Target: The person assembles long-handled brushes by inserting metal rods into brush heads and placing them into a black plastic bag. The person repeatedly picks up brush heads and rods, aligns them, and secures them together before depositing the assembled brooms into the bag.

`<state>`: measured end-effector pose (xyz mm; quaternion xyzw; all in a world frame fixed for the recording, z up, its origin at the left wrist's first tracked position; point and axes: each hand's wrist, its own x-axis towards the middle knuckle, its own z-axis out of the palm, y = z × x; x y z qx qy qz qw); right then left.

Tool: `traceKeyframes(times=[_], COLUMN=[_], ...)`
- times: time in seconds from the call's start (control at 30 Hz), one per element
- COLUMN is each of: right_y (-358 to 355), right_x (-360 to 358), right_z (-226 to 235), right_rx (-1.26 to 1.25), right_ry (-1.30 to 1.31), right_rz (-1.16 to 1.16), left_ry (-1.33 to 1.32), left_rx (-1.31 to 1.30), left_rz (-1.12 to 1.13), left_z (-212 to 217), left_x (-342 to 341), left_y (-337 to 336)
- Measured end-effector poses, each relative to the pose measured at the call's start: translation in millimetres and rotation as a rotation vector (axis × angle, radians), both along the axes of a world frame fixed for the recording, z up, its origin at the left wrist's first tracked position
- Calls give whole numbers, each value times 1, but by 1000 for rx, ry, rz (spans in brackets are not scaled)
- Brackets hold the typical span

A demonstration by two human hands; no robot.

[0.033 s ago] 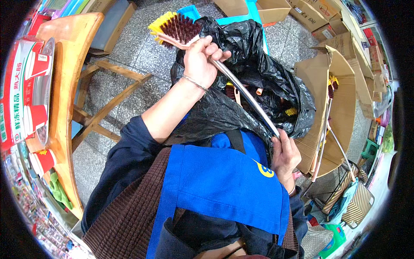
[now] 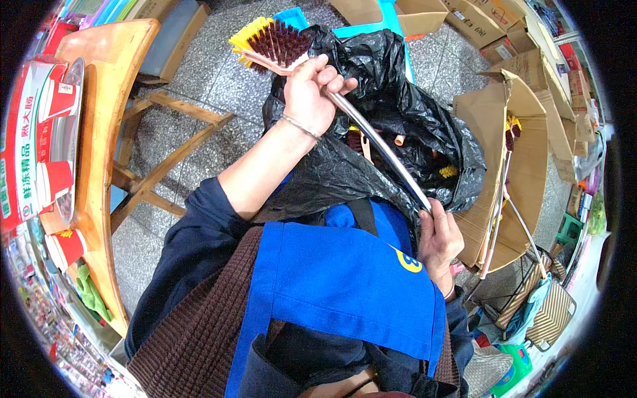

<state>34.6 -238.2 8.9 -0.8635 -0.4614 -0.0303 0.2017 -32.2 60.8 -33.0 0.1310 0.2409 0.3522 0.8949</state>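
A long-handled scrub brush [image 2: 279, 45] with yellow and dark brown bristles lies aslant across my front, its head at the upper left. My left hand [image 2: 310, 93] is closed round the handle just below the brush head. Lower right, my right hand [image 2: 439, 235] pinches the far end of the metal handle [image 2: 381, 146]. Under the handle an open black plastic bag [image 2: 371, 63] rests against my blue apron [image 2: 345, 285]. Inside the bag I see more brush heads, one with yellow bristles [image 2: 448, 171], and a pinkish tube end [image 2: 399, 140].
On the right, an open cardboard box [image 2: 531, 199] has more long-handled brushes [image 2: 494, 219] standing in it. A wooden table [image 2: 99, 166] at the left carries a metal tray and red paper cups [image 2: 66, 249]. Flattened cartons [image 2: 478, 23] lie at the back right. A patterned chair [image 2: 551, 318] stands lower right.
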Motion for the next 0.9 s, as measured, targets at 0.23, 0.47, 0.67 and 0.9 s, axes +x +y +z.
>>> traceKeyframes(times=[0.23,0.47,0.67,0.9], right_y=[-6,-16,14,27], right_x=[-2,18,5,0], right_z=[-4,-1,1,8], right_rx=[68,-93,4,102], right_ry=[994,1808,223,-50], right_rz=[-143,-296,-78,24], left_ry=[-22,-111,54,-63], left_rx=[61,159,40,135], left_rz=[-48,-158,-189,-369], left_z=[-3,-5,-2,4], left_x=[-2,-4,7,0], left_y=[-8,-16,-41,-50])
